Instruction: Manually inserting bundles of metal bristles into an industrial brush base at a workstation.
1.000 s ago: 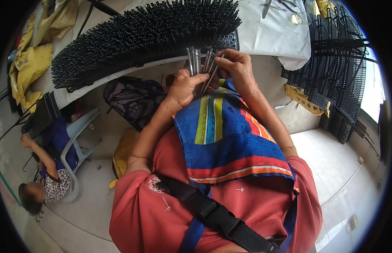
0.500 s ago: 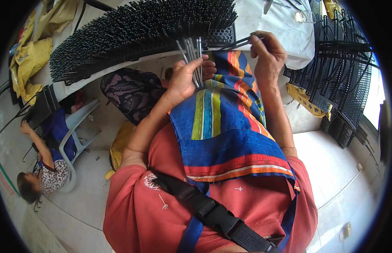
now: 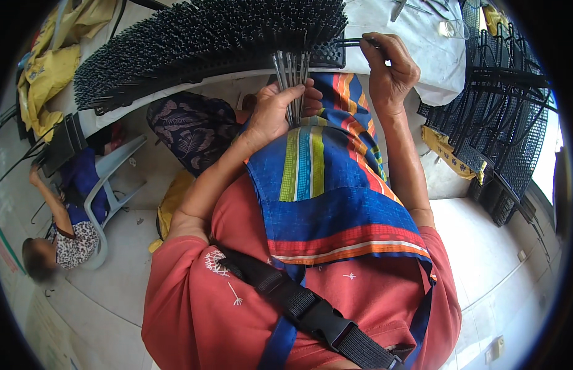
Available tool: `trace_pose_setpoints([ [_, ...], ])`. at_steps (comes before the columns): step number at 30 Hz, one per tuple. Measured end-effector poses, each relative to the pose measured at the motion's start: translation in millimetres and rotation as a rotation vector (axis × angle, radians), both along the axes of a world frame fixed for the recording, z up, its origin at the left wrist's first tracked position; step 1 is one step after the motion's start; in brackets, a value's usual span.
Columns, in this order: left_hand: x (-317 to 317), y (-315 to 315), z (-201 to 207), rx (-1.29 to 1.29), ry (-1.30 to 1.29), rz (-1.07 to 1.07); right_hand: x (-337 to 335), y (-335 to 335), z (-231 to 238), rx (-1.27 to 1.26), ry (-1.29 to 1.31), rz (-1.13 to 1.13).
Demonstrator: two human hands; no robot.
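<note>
A bundle of thin silvery rods (image 3: 291, 71) stands nearly upright in my left hand (image 3: 277, 108), its fingers wrapped round it above the apron. Their upper ends reach the front edge of a long black perforated strip (image 3: 331, 55), which is packed with dense black bristle-like pins (image 3: 218, 37). To the right, my right hand (image 3: 394, 68) pinches thin dark prongs (image 3: 353, 42) between thumb and fingers. These prongs point left at the strip's bare right end; whether they touch it I cannot tell.
The strip lies on a white-covered table (image 3: 416, 68). Black mesh racks (image 3: 508, 117) stand at the right with a yellow sack (image 3: 453, 154) beside them. Yellow sacks (image 3: 49, 80) hang at the left. A person (image 3: 73, 228) sits on a pale plastic chair (image 3: 104, 203).
My right hand has moved slightly up, and its dark prongs now point level to the left at the strip's end. My left hand and its rods have shifted slightly right.
</note>
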State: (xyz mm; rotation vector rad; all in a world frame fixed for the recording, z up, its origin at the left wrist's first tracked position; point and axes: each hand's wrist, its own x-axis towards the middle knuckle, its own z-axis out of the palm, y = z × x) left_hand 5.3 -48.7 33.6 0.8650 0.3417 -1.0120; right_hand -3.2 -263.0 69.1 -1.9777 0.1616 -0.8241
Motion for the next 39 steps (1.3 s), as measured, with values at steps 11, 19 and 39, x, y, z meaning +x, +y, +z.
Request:
trace_pose_setpoints([
  [11,-2,0,-4,0.071,0.08,-0.004,12,10,2,-0.191,0.142,-0.01],
  [19,-1,3,-4,0.084,0.066,-0.001,13,7,2,-0.396,0.108,0.031],
  [39,-4,8,-1,0.003,0.071,-0.008,-9,15,-9,-0.538,0.279,0.046],
])
